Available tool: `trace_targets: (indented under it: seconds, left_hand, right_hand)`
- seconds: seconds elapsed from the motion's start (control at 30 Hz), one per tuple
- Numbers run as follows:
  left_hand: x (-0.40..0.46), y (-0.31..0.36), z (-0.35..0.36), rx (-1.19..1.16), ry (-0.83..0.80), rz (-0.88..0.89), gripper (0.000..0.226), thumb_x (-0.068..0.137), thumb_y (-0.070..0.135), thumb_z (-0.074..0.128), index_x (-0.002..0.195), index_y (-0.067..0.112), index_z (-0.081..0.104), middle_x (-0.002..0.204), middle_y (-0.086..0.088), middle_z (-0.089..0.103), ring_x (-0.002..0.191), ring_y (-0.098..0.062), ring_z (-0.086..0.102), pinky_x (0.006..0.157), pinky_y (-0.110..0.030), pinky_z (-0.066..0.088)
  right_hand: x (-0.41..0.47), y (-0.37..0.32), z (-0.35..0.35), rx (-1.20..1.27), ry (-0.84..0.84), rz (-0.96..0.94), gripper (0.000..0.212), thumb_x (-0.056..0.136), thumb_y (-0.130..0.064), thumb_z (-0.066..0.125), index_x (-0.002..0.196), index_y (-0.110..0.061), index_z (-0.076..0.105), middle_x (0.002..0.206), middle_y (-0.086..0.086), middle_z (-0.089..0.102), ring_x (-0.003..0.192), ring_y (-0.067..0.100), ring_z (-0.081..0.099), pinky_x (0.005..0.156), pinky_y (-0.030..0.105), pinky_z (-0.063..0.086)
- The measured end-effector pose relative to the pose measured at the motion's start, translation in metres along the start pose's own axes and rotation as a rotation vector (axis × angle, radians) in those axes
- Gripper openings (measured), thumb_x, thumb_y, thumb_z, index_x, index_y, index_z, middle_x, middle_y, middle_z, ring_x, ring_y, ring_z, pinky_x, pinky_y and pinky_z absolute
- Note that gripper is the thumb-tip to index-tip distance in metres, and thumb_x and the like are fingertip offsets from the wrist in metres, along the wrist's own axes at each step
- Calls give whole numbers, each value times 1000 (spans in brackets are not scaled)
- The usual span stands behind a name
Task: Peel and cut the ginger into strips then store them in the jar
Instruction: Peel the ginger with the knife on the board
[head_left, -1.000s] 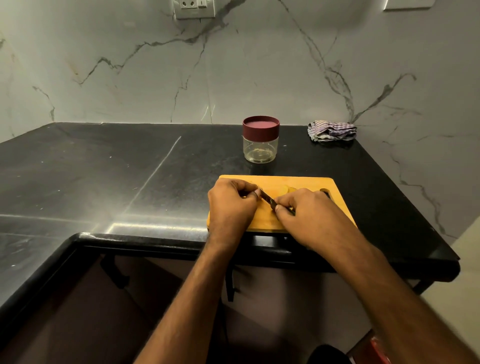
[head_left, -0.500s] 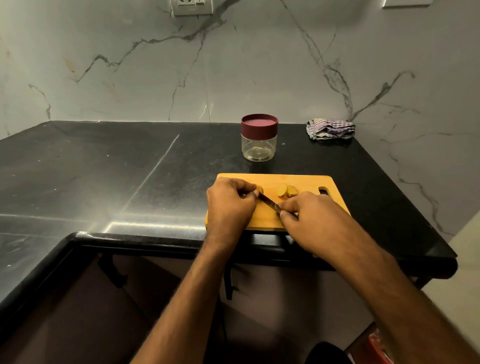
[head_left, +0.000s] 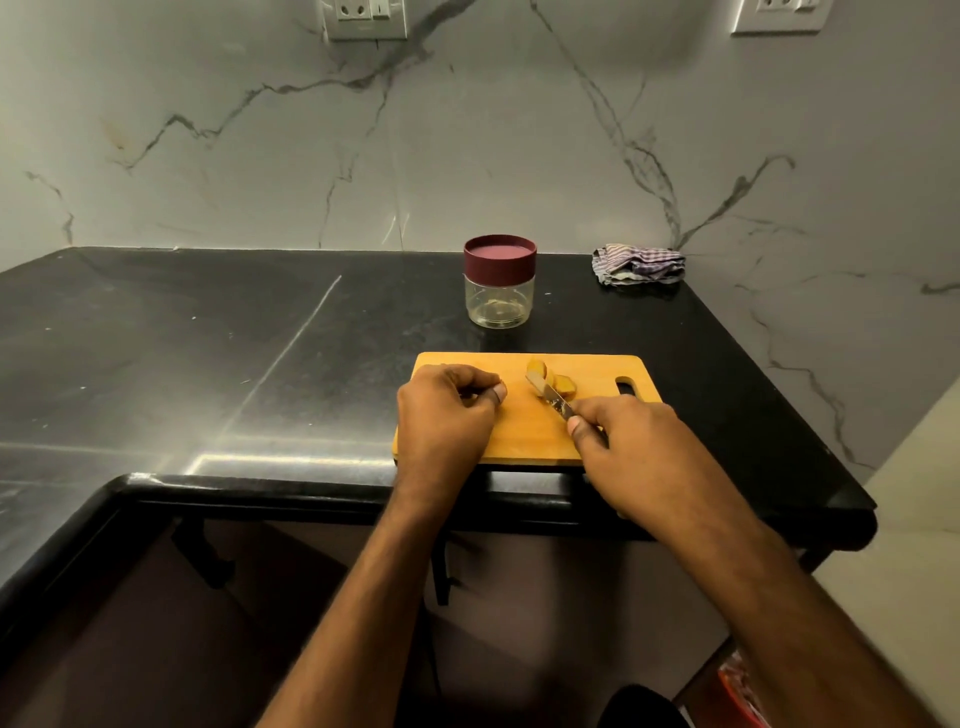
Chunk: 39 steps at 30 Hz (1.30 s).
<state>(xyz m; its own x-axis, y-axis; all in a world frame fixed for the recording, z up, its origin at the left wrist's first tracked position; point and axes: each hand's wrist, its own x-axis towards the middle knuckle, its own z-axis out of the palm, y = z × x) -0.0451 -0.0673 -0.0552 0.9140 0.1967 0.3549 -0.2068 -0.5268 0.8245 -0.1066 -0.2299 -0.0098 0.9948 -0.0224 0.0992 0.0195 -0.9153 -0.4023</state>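
A wooden cutting board (head_left: 524, 441) lies at the front edge of the black counter. Two or three peeled yellow ginger pieces (head_left: 555, 378) rest on its far middle. My right hand (head_left: 623, 441) grips a small knife (head_left: 550, 397); the blade tip touches the ginger pieces. My left hand (head_left: 447, 410) rests curled on the board's left part, fingertips pinched together; whether a ginger bit is between them is hidden. A clear jar (head_left: 500, 283) with a maroon lid on stands behind the board.
A crumpled striped cloth (head_left: 638, 265) lies at the back right by the marble wall. The black counter (head_left: 208, 353) runs left and wraps round the near corner. Its right edge drops off just past the board.
My right hand has slid the knife to the right, away from my left hand, up to the ginger pieces. The hands, close together before, are now apart. The view has tilted upward.
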Motion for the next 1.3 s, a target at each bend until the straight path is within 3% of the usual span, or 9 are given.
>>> trace_targets:
  seconds: [0.17, 0.3, 0.47, 0.6, 0.77, 1.03, 1.2, 1.3]
  left_hand:
    - [1, -1, 1, 7, -50, 8, 12, 86, 28, 78, 97, 24, 81, 90, 19, 72, 86, 6, 63, 75, -9, 46]
    - [2, -1, 2, 14, -51, 8, 12, 86, 29, 78, 97, 26, 80, 90, 18, 73, 87, 5, 63, 80, -17, 51]
    - [0, 0, 1, 5, -31, 1, 11, 84, 27, 80, 95, 24, 81, 91, 16, 74, 85, 7, 64, 78, -10, 48]
    - [0, 0, 1, -5, -35, 1, 12, 84, 26, 80, 95, 22, 81, 92, 15, 75, 85, 8, 64, 77, -7, 46]
    - [0, 0, 2, -4, -39, -9, 10, 84, 26, 80, 94, 24, 80, 91, 17, 73, 83, 12, 61, 71, 0, 39]
    - [0, 0, 1, -28, -40, -31, 11, 84, 23, 81, 94, 23, 80, 89, 17, 72, 82, 12, 61, 74, -2, 41]
    - [0, 1, 0, -32, -58, -31, 11, 84, 21, 80, 95, 24, 80, 83, 22, 67, 83, 12, 60, 73, 0, 40]
    - [1, 1, 0, -23, -68, -23, 12, 85, 20, 79, 96, 23, 80, 88, 21, 69, 83, 12, 60, 76, -1, 39]
  right_hand:
    - [-2, -1, -4, 3, -91, 32, 30, 102, -37, 38, 127, -32, 55, 90, -5, 57, 71, 8, 59, 71, 31, 57]
    - [-7, -3, -11, 1, -149, 11, 30, 102, -37, 40, 128, -34, 54, 84, -9, 55, 72, 8, 58, 71, 29, 56]
    - [-4, -8, -7, -3, -13, -28, 33, 101, -38, 41, 131, -34, 54, 82, -12, 51, 76, 9, 61, 74, 31, 57]
    - [0, -9, 2, 13, -24, -34, 34, 101, -38, 41, 132, -34, 53, 78, -13, 50, 74, 6, 58, 72, 27, 55]
    - [6, -3, 4, -33, 84, -1, 32, 101, -38, 41, 130, -32, 54, 90, -8, 51, 82, 7, 53, 65, 22, 44]
    - [3, -7, 11, 17, 57, -89, 33, 100, -39, 42, 130, -32, 55, 84, -12, 51, 76, 6, 54, 62, 21, 43]
    - [1, -8, 15, 36, 19, -121, 36, 101, -40, 42, 135, -35, 52, 109, -6, 63, 83, 4, 48, 67, 19, 39]
    - [1, -6, 17, 33, 25, -133, 36, 100, -41, 43, 135, -35, 52, 114, -6, 64, 87, 4, 50, 71, 19, 41]
